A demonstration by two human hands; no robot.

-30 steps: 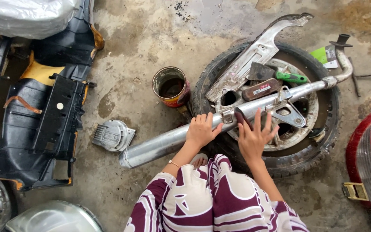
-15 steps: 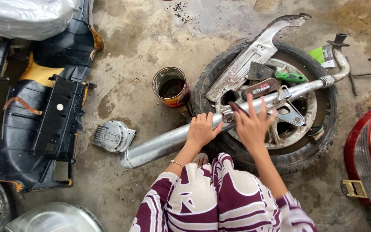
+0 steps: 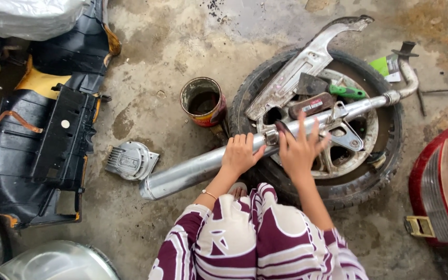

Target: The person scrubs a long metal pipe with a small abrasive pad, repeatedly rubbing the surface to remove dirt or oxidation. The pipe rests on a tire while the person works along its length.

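While we crouch over the stained concrete floor (image 3: 182,46), the largest thing beside us is the black scooter body panel (image 3: 53,140) lying well off to our left. Ahead lies the wheel (image 3: 369,181), flat on the floor, with a grey chain cover (image 3: 307,62) and a green-handled tool (image 3: 346,92) resting on it. Across the wheel runs the long silver exhaust pipe (image 3: 193,171), its fat end on the floor near a small finned metal part (image 3: 130,161), its thin end curving up past the tyre. A rusty tin can (image 3: 203,101) stands just beside the tyre.

Our left hand (image 3: 240,153) lies curled over the pipe, the grip loose, more a steadying rest than a clamp. Our right hand (image 3: 299,150) is spread open, fingers fanned, palm on the pipe's bracket where it meets the wheel, holding nothing.

We judge the pipe could roll or slide off the tyre, since neither hand truly clasps it and it is round on a curved rim. Sliding, it might knock the can over or nip our fingers against the bracket.
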